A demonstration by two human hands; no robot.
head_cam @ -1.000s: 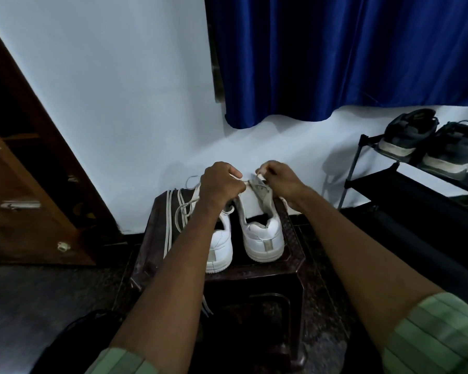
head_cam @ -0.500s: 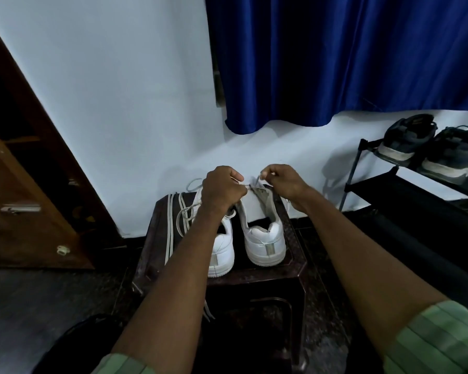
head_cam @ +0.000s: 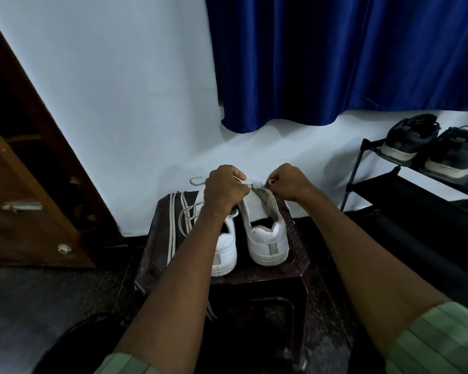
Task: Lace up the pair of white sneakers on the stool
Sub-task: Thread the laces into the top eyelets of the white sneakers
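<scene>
Two white sneakers sit heel-toward-me on the dark stool (head_cam: pixel 297 268), and from here I cannot see much of their fronts: my left forearm covers most of the left sneaker (head_cam: pixel 224 249), and both fists hide the toe end of the right sneaker (head_cam: pixel 268 230). What passes between my fingertips is small and pale; I take it for lace, but cannot tell which eyelet it meets. My left hand (head_cam: pixel 223 186) is curled tight, pinching a thin white strand at its thumb side. My right hand (head_cam: pixel 288 180) is curled too, pinching at the upper front edge of the right sneaker, knuckles toward the wall. The hands are just apart, above that shoe's tongue. Loose laces (head_cam: pixel 183 214) lie along the stool's left side, one end hanging over the near edge. Near the right stands a black shoe rack (head_cam: pixel 389 190) bearing dark shoes (head_cam: pixel 432 147); a blue curtain (head_cam: pixel 349 58) hangs behind.
</scene>
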